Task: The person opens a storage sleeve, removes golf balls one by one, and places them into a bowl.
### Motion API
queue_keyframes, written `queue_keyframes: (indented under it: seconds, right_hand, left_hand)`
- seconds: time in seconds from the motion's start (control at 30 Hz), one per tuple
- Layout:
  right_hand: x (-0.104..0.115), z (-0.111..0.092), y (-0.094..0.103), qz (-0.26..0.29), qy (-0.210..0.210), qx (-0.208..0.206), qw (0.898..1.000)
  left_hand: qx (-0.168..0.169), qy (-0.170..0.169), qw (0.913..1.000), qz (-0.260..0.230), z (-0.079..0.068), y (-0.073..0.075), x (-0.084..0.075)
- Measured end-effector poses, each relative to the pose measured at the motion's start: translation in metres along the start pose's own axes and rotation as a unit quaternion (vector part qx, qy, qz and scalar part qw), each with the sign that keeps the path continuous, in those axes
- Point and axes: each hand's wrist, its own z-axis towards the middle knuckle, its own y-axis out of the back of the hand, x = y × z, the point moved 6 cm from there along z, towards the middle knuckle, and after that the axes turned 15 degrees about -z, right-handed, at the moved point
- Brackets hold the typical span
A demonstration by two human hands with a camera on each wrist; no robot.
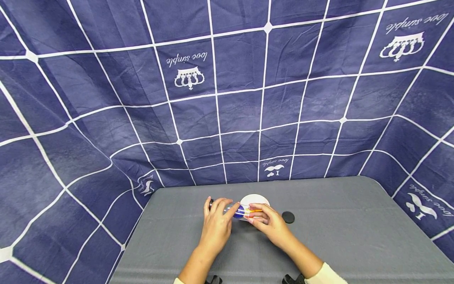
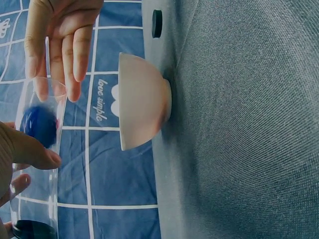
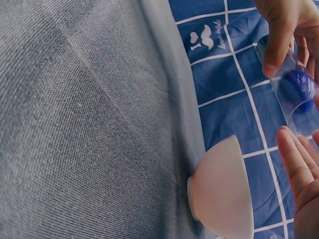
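Left hand [image 1: 217, 221] grips a clear tube [image 1: 227, 209] containing a blue ball [image 1: 240, 211]. Right hand [image 1: 267, 221] pinches the tube's open end above the white bowl [image 1: 256, 199] on the table [image 1: 354, 236].

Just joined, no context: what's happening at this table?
A person holds a clear tube over a white bowl on a grey table. The left hand grips the tube near its dark capped end. The right hand pinches orange and yellow sticks at the tube's open end. A blue ball sits inside the tube. A black cap lies on the table, right of the bowl.
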Motion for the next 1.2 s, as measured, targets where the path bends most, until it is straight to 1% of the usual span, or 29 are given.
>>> queue_keyframes:
  seconds: [0.17, 0.43, 0.6, 0.83, 1.0, 1.2]
  right_hand:
    - [-0.0015, -0.0008, 0.0003, -0.015, -0.012, -0.011, 1.0]
    - [0.0002, -0.0017, -0.0005, -0.012, -0.018, -0.002, 1.0]
    - [0.0005, -0.0016, -0.0005, -0.012, -0.019, -0.001, 1.0]
    - [0.0015, -0.0005, 0.0007, -0.018, -0.018, -0.005, 1.0]
    - [0.0044, 0.0009, 0.0032, -0.023, -0.003, -0.013, 1.0]
    - [0.0055, 0.0022, 0.0056, -0.024, -0.007, -0.013, 1.0]
  left_hand:
    - [-0.002, 0.002, 1.0, 0.0, -0.0008, -0.0006, 0.0009]
    - [-0.009, -0.003, 0.9999, -0.005, -0.0017, 0.0, 0.001]
    - [-0.007, 0.003, 0.9999, -0.009, -0.002, 0.0001, 0.0017]
    - [-0.016, 0.006, 0.9996, -0.02, -0.0021, -0.0001, 0.0022]
    - [-0.018, 0.018, 0.9993, -0.027, -0.0025, 0.0005, 0.0022]
    - [-0.013, 0.042, 0.9984, -0.036, -0.004, 0.0003, 0.0039]
